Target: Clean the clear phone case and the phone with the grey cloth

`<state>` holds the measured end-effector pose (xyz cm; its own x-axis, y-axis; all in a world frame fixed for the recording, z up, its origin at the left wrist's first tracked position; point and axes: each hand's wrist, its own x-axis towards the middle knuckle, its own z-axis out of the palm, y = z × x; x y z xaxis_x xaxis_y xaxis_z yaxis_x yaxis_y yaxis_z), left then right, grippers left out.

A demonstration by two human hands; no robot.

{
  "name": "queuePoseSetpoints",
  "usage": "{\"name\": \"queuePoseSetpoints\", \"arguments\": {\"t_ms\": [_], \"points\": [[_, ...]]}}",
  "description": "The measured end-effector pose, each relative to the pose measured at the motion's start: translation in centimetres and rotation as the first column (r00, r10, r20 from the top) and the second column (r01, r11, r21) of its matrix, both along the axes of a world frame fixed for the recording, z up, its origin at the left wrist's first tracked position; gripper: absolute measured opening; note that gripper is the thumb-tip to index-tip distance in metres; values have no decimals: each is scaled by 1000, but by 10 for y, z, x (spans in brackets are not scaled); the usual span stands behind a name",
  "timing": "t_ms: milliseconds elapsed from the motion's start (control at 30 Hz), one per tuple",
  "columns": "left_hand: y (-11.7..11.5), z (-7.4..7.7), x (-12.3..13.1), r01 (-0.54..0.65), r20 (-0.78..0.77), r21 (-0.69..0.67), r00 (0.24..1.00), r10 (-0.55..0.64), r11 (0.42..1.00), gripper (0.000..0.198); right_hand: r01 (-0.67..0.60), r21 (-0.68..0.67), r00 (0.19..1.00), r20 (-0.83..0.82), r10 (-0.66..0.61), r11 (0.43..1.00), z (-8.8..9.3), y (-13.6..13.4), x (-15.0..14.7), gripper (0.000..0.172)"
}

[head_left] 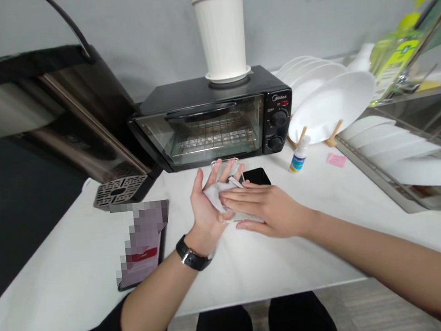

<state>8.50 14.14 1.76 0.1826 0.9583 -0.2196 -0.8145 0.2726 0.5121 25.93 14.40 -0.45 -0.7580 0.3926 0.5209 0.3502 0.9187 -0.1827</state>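
My left hand [205, 206] is palm up with its fingers stretched out, a black-strapped watch [190, 254] on its wrist. A light grey cloth [214, 193] lies across that palm. What looks like a pair of thin-rimmed eyeglasses [224, 166] rests in the left hand, mostly covered by fingers and cloth. From the right, my right hand [265, 205] presses its flat fingers onto the cloth. Just behind the hands a black phone [257, 176] lies on the counter, partly covered. A small spray bottle [300, 157] with a blue and yellow label stands to their right.
A black toaster oven [215, 111] stands behind, with a white utensil pot [221, 35] on top. At left are a dark appliance [121, 188] and a tablet [146, 245]. White plates [331, 105], a pink note [336, 160] and a dish-filled sink [407, 202] are at right.
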Motion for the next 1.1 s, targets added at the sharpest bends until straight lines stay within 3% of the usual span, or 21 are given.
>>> {"name": "queuePoseSetpoints", "arguments": {"t_ms": [100,133,200,267,333,400,467,500,567,633,667,800,867,967,1033,1100], "points": [[-1,0,2,141,-16,-80,990,-143,987,50,188,2,982,8,-188,982,-2,9,6,65],[-1,-1,3,171,-21,-88,985,-174,981,52,195,2,981,5,-195,981,-2,9,6,69],[1,-2,3,151,-28,-38,988,-152,988,58,80,-14,997,-9,-80,997,-1,7,4,68],[4,-3,1,91,-28,56,996,-89,994,62,-72,-36,997,-39,71,997,1,1,1,55],[5,-4,1,86,-25,111,996,-84,990,62,-105,-31,993,-57,103,994,3,-2,-1,42],[5,-3,3,153,-50,73,987,-149,986,63,20,3,998,-51,-20,1000,5,-1,0,44],[4,-1,4,204,-93,-6,975,-204,979,66,155,41,987,-38,-153,987,5,1,2,57],[4,0,4,208,-110,-22,972,-209,978,66,163,53,986,-28,-162,985,6,1,3,64],[3,4,1,183,-117,26,977,-179,983,65,41,58,999,-1,-41,997,6,0,2,67],[3,6,-2,154,-96,117,985,-143,981,62,-104,53,995,16,103,993,6,-2,1,58],[4,7,-2,154,-87,135,986,-143,979,61,-109,53,994,13,108,993,7,-2,1,54],[4,4,0,245,-86,11,966,-243,969,63,185,82,983,-35,-183,979,8,0,3,61],[5,3,0,227,-92,19,970,-225,974,61,134,92,991,-3,-134,987,7,0,2,66],[6,2,-2,149,-98,115,986,-138,982,57,-37,88,998,49,32,995,5,-1,-1,49],[6,3,-3,161,-114,76,982,-152,984,57,77,90,997,12,-78,993,4,0,-1,46],[6,4,-3,190,-138,5,973,-187,982,59,186,93,982,-31,-184,978,3,0,-1,55]]}}
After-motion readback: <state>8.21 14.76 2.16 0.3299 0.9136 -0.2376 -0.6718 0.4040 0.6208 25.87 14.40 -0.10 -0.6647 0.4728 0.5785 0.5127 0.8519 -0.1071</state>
